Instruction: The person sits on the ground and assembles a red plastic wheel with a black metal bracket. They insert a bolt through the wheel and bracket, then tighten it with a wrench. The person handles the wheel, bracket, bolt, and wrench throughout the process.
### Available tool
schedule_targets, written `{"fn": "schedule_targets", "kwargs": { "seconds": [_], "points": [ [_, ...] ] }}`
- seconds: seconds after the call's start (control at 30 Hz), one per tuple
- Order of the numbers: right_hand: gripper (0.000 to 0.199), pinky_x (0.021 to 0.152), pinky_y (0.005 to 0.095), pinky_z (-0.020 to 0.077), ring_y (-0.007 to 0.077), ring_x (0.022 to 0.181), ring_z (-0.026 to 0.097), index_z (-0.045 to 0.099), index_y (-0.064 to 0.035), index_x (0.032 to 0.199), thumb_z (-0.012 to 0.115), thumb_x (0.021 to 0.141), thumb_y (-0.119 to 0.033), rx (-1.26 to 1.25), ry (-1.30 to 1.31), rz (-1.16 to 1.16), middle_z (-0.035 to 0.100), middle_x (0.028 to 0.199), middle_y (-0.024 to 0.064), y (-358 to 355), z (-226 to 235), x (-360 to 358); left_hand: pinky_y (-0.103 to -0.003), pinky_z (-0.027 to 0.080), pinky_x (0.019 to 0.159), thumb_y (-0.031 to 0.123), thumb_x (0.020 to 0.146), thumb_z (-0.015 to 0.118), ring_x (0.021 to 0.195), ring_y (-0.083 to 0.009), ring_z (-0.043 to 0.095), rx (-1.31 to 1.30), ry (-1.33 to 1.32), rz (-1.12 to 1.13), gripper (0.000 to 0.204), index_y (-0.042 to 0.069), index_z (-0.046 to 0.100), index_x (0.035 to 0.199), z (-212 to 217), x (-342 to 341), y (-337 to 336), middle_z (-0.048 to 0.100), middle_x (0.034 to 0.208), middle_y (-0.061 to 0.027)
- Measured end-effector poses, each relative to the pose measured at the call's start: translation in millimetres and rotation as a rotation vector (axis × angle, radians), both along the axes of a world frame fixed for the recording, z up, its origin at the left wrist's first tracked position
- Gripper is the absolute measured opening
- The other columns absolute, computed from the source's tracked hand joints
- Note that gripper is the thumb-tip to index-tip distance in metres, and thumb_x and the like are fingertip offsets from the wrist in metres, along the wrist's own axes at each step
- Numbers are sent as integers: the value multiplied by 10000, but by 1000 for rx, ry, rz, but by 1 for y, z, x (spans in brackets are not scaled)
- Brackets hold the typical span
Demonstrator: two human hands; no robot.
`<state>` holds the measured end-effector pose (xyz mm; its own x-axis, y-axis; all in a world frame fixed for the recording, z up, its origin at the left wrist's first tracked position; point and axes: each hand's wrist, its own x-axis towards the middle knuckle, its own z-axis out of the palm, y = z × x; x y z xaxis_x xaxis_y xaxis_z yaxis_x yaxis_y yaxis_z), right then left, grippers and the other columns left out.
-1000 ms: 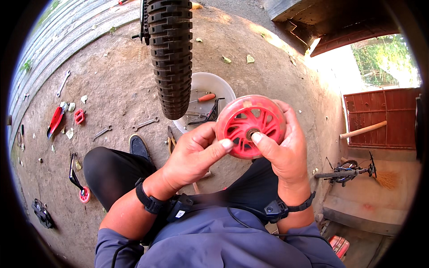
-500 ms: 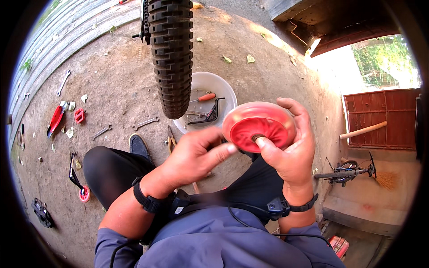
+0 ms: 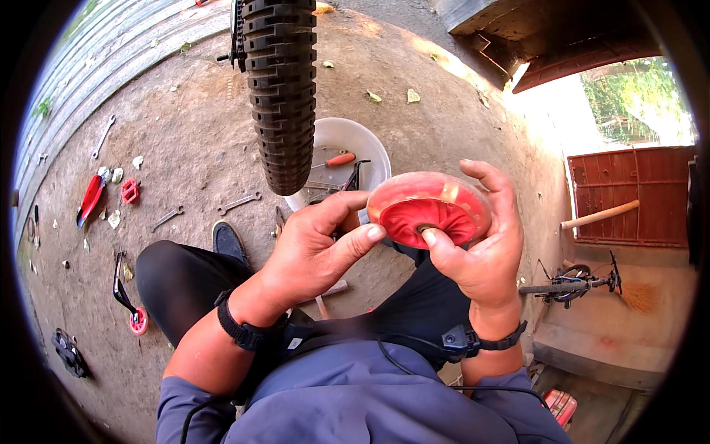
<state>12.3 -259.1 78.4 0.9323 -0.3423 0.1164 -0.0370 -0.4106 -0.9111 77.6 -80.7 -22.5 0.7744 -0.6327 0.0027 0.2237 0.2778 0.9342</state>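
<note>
In front of my torso is a small red wheel (image 3: 414, 214) with a translucent reddish tyre, tilted so its hollow face shows. My right hand (image 3: 488, 248) holds it from the right, thumb pressed at the metal hub and the index finger raised past the rim. My left hand (image 3: 310, 240) is closed at the wheel's left edge, thumb against the near side; its other fingers are partly hidden. Beyond the wheel stands a whitish round basin (image 3: 379, 148) holding an orange-handled screwdriver (image 3: 340, 160) and a black bracket (image 3: 356, 176), partly covered by the wheel and my left hand.
A knobby bicycle tyre (image 3: 281, 96) hangs over the basin. Wrenches (image 3: 239, 202), a red pedal (image 3: 130, 191), a red-and-white part (image 3: 91, 200) and a bracket with a small wheel (image 3: 138, 321) lie on the ground at left. At right are a small bicycle (image 3: 573, 285) and a wooden handle (image 3: 599, 214).
My left hand, blurred before, has come to the wheel's left edge and holds still there. The wheel has tilted slightly in my right hand, which keeps its grip at the hub.
</note>
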Motion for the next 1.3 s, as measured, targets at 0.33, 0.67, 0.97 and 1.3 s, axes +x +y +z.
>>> {"fn": "schedule_targets", "kwargs": {
  "seconds": [0.33,0.67,0.97,1.3],
  "points": [
    [624,919,315,533,161,1059,631,480,46,1290,781,748,-20,135,-2,7,634,1175,125,2,0,1,-228,393,569,231,936,730,661,-25,447,-8,-12,-128,232,32,667,1038,4,0,2,527,704,61],
    [559,985,344,504,196,1126,612,443,88,1288,726,809,31,345,8,49,613,1215,162,4,-5,-1,-216,369,564,209,917,752,646,-23,424,-28,58,-201,254,44,672,1091,1,-2,4,511,710,75],
    [555,997,341,494,182,1125,603,445,85,1290,726,816,14,388,-8,16,613,1216,156,11,-10,0,-228,424,664,200,907,765,751,-28,476,-79,68,-231,288,67,692,1152,1,-13,-3,605,848,62],
    [581,1017,347,481,183,1140,597,435,75,1307,737,820,-20,471,4,26,606,1237,147,8,-17,0,-269,493,820,202,898,774,915,-62,568,-188,79,-192,360,38,665,1200,8,-11,-1,675,1005,4]
  ]
}}
